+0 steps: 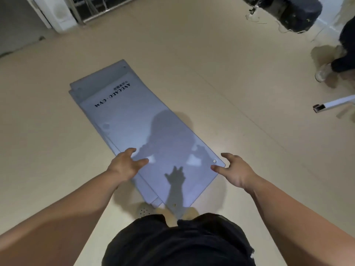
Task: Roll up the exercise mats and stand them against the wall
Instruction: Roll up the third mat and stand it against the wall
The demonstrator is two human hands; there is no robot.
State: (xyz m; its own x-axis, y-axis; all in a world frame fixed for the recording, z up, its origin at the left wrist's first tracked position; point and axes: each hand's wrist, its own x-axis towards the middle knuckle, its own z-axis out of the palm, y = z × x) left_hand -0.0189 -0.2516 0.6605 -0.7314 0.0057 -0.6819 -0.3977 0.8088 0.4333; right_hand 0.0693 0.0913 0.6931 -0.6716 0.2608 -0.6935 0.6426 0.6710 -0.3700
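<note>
the beige floor [211, 54] is covered mid-way by a flat stack of grey exercise mats [134, 121], not rolled yet, and over its near end the left hand [124, 166] and right hand [236, 171] are held spread wide at either edge, nothing gripped tbh

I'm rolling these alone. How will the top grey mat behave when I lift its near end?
Probably floppy: the top mat looks thin and lies flat over the stepped mats beneath. Likely light for its size, being so thin. Its smooth face suggests it may slide on them rather than stay put as you roll.
</note>
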